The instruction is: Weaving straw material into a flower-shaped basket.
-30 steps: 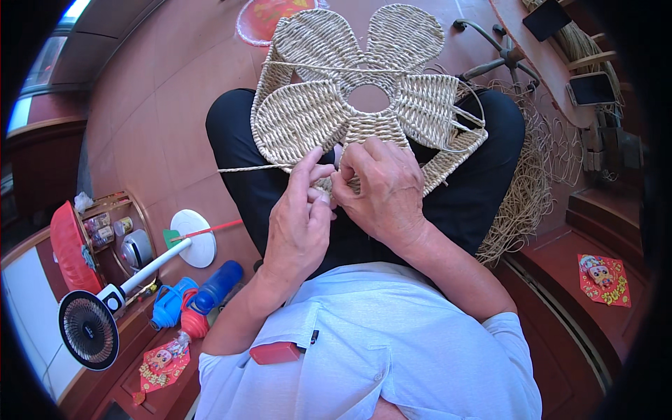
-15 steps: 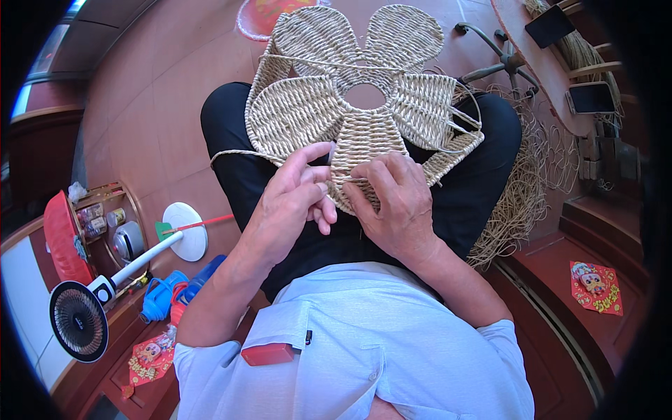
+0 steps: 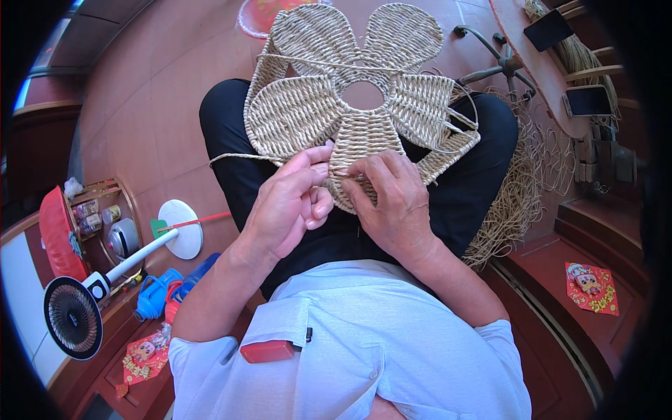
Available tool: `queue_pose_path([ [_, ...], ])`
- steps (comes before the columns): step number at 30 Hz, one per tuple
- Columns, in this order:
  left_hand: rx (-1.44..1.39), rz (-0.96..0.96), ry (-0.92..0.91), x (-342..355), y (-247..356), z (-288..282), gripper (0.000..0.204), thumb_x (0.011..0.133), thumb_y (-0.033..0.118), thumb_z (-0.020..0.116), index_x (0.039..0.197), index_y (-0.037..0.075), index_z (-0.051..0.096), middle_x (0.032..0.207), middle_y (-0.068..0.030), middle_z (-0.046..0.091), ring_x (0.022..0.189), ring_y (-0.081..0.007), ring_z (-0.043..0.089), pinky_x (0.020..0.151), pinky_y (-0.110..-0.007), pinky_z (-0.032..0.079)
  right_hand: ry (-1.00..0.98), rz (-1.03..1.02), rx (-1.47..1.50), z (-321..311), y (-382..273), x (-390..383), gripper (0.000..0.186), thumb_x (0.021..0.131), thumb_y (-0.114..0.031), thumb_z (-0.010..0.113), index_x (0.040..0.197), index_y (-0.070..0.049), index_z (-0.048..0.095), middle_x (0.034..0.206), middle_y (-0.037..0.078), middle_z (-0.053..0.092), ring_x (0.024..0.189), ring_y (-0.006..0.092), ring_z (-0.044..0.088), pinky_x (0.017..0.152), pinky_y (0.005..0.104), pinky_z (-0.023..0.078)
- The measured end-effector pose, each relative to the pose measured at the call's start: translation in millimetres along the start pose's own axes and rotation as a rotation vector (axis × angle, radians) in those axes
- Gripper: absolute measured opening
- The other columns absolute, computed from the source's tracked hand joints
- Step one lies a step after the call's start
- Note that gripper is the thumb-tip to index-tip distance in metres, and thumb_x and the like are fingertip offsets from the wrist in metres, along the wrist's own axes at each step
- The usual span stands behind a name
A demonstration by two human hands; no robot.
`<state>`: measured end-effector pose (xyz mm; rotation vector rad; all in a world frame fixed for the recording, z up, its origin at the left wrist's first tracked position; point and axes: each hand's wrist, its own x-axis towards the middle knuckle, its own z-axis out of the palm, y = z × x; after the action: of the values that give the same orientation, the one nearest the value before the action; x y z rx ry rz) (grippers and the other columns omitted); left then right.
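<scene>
A flower-shaped piece woven from straw cord (image 3: 297, 115) lies across my dark-trousered lap, with rounded petals around an open round hole. My right hand (image 3: 392, 199) is closed on the lower petal, thumb and fingers pressed to the weave near its bottom rim. At that petal's left edge is my left hand (image 3: 290, 199); its index finger and thumb come close together and the other fingers curl in. Whatever they pinch is too small to make out. One loose cord (image 3: 241, 155) sticks out to the left, and other strands loop at the right side.
Loose straw cord (image 3: 507, 217) is heaped beside my right leg. A wheeled chair base (image 3: 493, 70) stands beyond it, near a table edge with a phone (image 3: 589, 101). On the left are a fan (image 3: 73, 318), a blue bottle (image 3: 154, 297) and a shelf of jars (image 3: 91, 217).
My left fingers have curled in more and drawn together at the petal's edge. My right hand stays on the lower petal, its fingers shifted slightly. The view has moved a little.
</scene>
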<state>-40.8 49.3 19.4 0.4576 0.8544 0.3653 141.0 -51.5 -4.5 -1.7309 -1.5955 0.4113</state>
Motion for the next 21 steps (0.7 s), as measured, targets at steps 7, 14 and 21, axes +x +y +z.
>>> queue_pose_path([
  [7,0.341,0.069,0.076,-10.2,2.2,10.0,0.051,0.112,0.009,0.049,0.161,-0.004,0.046,0.114,-0.0127,0.068,0.072,-0.0117,0.063,0.055,-0.027,0.051,-0.107,-0.006,-0.157,0.5,-10.2,6.6,0.012,0.098,-0.014,0.073,0.107,-0.009,0.066,0.104,0.010,0.062,0.103,0.0296,0.065,0.089,0.0442,0.048],
  [14,0.954,0.583,0.197,-22.9,-9.7,6.0,0.046,0.112,0.003,0.042,0.155,0.001,0.059,0.132,-0.0114,0.073,0.078,-0.0072,0.061,0.066,-0.023,0.054,-0.095,-0.153,-0.253,9.6,-6.8,3.8,0.017,0.097,-0.013,0.069,0.114,-0.011,0.063,0.112,0.009,0.064,0.108,0.0257,0.065,0.092,0.0420,0.048],
  [21,0.918,0.553,0.081,-19.4,-13.0,11.7,0.042,0.117,0.014,0.048,0.157,0.004,0.056,0.103,-0.0057,0.071,0.078,-0.0105,0.064,0.065,-0.029,0.053,-0.246,0.255,0.539,-26.5,-15.4,19.0,0.020,0.106,-0.017,0.074,0.120,-0.006,0.064,0.082,0.007,0.070,0.070,0.0200,0.069,0.063,0.0340,0.051],
])
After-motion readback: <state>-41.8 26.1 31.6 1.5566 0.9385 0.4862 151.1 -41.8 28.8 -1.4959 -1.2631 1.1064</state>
